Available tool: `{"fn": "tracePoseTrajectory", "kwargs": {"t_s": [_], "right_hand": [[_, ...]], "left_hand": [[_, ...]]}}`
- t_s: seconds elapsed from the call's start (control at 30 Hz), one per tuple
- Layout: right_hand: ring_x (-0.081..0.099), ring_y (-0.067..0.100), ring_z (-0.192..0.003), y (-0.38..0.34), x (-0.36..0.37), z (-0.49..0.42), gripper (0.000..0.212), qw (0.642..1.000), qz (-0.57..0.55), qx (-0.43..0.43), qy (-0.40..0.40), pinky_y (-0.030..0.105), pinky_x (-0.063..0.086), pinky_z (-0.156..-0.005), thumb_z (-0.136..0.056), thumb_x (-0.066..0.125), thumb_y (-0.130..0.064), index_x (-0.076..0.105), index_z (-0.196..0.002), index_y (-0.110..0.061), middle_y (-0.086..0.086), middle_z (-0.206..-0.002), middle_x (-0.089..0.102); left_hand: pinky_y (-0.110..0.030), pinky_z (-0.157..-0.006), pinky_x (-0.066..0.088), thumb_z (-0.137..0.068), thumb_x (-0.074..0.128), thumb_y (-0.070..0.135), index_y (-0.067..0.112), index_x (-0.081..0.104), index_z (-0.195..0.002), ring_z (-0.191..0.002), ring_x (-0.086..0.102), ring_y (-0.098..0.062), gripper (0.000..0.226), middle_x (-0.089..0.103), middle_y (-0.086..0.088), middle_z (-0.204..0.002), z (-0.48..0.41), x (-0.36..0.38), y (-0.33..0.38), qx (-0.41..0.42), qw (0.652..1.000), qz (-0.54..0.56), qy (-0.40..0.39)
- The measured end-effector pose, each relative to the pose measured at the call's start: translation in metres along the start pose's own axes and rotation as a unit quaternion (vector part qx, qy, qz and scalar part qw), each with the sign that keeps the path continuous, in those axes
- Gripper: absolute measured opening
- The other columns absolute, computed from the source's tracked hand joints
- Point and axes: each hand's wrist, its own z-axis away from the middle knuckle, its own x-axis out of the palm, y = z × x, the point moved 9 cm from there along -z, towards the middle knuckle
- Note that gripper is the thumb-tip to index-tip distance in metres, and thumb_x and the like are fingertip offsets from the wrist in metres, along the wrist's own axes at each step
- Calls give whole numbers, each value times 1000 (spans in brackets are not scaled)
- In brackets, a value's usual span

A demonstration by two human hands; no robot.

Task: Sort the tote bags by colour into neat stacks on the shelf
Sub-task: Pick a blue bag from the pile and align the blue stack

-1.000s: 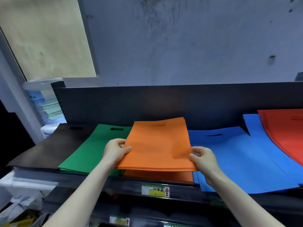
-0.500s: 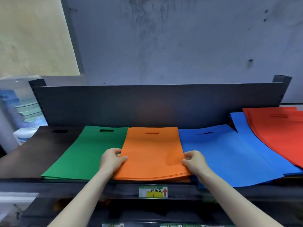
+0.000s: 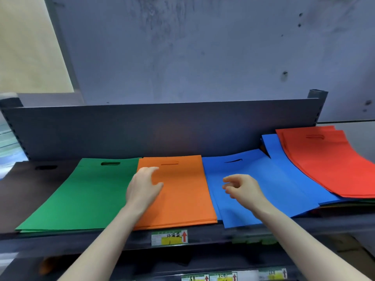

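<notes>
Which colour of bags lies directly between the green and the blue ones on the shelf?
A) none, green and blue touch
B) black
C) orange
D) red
C: the orange stack lies flat with the green bags on one side and the blue bags on the other.

A shop's stockroom: a dark metal shelf (image 3: 203, 238) carries printed price labels (image 3: 169, 237) with red arrows, coloured tote bags (image 3: 182, 191) laid flat against a scuffed wall (image 3: 203, 47).

Tote bags lie flat in a row on a dark metal shelf (image 3: 60, 241): black bags (image 3: 30, 189) at 9 o'clock, green stack (image 3: 81, 195), orange stack (image 3: 186, 199), blue bags (image 3: 263, 189), and red stack (image 3: 324, 163) at 3 o'clock overlapping the blue.
</notes>
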Motion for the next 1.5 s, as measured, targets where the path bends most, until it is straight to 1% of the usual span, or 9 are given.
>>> {"fn": "tracePoseTrajectory", "kwargs": {"t_s": [0.47,0.73,0.9,0.97,1.1,1.23,1.33,1.43,1.5], "right_hand": [[46,4,-128,37,-103,32,43,976,196,-91,-8,21,35,-107,-90,52,-11,56,-131,-24,-13,-133,55],[5,15,-148,77,-86,50,65,891,411,-143,-130,32,6,-121,-86,42,2,33,-146,-21,-7,-156,26],[34,22,-140,93,-90,44,52,891,416,-177,-49,35,15,-119,-80,56,1,55,-130,-16,-3,-138,53],[64,22,-112,94,-91,44,52,886,416,-204,-7,36,37,-103,-52,81,-3,73,-100,-19,-6,-106,72],[71,23,-94,94,-91,43,63,878,424,-222,27,40,57,-82,-26,86,2,76,-84,-19,-5,-91,74],[69,25,-93,93,-90,37,41,905,380,-185,46,39,58,-79,-53,76,7,73,-86,-16,0,-93,74],[59,22,-114,91,-83,38,38,949,278,-148,32,38,51,-90,-90,45,-1,62,-120,-17,0,-120,66],[50,17,-126,94,-74,40,44,949,282,-142,10,32,45,-99,-94,40,0,54,-132,-19,-5,-134,56],[51,21,-122,99,-73,38,47,940,313,-136,11,35,47,-96,-87,42,7,57,-126,-15,1,-130,59]], "left_hand": [[-21,-102,36,-88,65,26,24,52,-135,-128,46,-8,49,54,9,-137,52,66,207,240,965,90,-59],[-19,-110,28,-81,68,40,30,44,-142,-136,33,-2,66,40,13,-148,102,139,223,254,940,64,-216],[-25,-111,29,-86,63,35,30,41,-143,-139,29,-8,61,35,11,-151,121,159,217,266,934,-17,-239],[-28,-107,33,-92,55,18,26,47,-140,-136,35,-12,50,42,9,-146,121,152,217,272,940,-26,-205],[-28,-98,41,-92,43,2,25,57,-132,-131,45,-15,49,52,8,-140,116,137,211,268,953,-24,-141],[-27,-70,56,-62,46,-5,23,77,-98,-96,70,-18,56,74,3,-106,96,108,208,275,961,-4,-41],[-27,-55,57,-48,51,-7,24,79,-82,-79,73,-18,54,76,2,-91,89,100,207,279,959,-46,-29],[-29,-65,58,-54,49,-6,24,79,-87,-85,73,-18,53,75,0,-97,91,110,202,272,958,-70,-59],[-30,-90,50,-73,42,-6,26,72,-113,-115,62,-18,59,65,0,-126,95,122,198,247,962,-65,-101]]}}
